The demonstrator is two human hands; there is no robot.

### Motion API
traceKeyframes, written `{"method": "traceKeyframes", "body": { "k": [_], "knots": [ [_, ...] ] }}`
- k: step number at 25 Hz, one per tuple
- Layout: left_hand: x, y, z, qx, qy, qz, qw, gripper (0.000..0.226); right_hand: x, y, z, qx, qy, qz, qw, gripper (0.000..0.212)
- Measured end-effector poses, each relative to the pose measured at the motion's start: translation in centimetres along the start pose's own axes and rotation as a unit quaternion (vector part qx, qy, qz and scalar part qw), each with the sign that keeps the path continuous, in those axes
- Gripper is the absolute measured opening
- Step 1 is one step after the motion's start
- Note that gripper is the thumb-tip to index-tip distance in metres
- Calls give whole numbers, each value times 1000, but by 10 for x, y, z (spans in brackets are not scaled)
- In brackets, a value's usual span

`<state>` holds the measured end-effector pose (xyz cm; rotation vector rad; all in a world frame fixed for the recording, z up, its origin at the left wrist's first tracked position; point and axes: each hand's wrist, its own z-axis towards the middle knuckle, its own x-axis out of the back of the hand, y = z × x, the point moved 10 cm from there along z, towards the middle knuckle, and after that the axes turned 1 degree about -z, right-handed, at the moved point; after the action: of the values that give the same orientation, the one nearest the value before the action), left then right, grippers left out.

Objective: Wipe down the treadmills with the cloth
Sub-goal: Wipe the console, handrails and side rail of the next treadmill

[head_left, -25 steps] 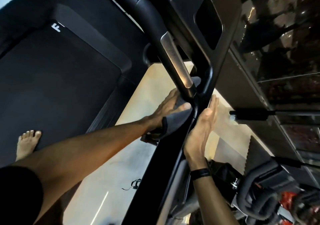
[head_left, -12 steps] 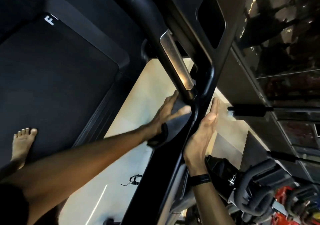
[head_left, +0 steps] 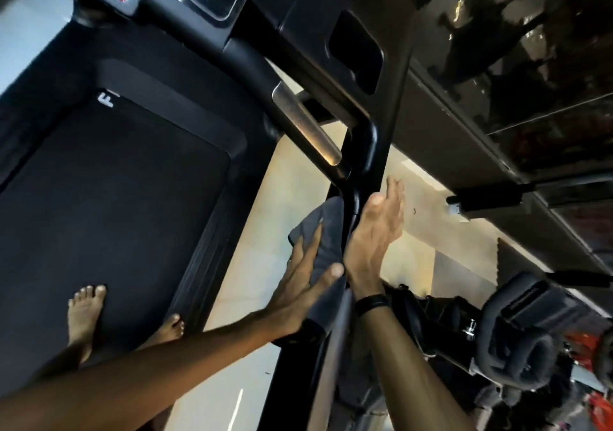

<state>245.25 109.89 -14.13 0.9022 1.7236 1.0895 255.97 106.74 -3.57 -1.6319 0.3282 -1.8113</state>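
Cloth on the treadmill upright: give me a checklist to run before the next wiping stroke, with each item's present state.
1. Cloth pressed flat against the black upright by the left hand: ok.
2. Left hand fingers straight, spread over the cloth: ok.
3. Right hand open on the other side of the upright, bracing it: ok.
4. Cloth reaches the silver grip above: not ok, it sits below it.
5. Both bare feet planted on the treadmill deck: ok.
6. Upright already clean under the cloth: cannot tell.
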Motion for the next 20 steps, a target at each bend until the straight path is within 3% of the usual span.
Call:
{"method": "traceKeyframes", "body": {
  "k": [3, 5, 10, 12, 14, 16, 18, 20],
  "knots": [
    [-2, 16, -13, 16, -24, 18, 999, 80, 1, -25, -12, 50, -11, -116, 992, 85],
    [-4, 41, -20, 5, -37, 28, 999, 71, 11, -23, -26, 33, -6, -124, 992, 78],
    [-16, 57, -43, -23, -36, 26, 999, 82, 47, -17, -64, -53, 20, -10, 998, 64],
    [-23, 62, -42, -22, -52, 57, 997, 76, 48, -9, -70, -118, 3, 112, 987, 62],
    [-35, 75, -44, -7, -94, 97, 991, 67, 55, -6, -69, -157, 3, 200, 967, 48],
    [-44, 93, -48, -32, -133, 149, 979, 73, 78, 0, -65, -167, 53, 225, 959, 30],
    [-56, 111, -44, -82, -173, 176, 966, 77, 111, 13, -59, -188, 126, 242, 944, 32],
    [-59, 118, -31, -86, -176, 177, 964, 66, 134, 39, -54, -218, 169, 242, 930, 32]
  ]
}}
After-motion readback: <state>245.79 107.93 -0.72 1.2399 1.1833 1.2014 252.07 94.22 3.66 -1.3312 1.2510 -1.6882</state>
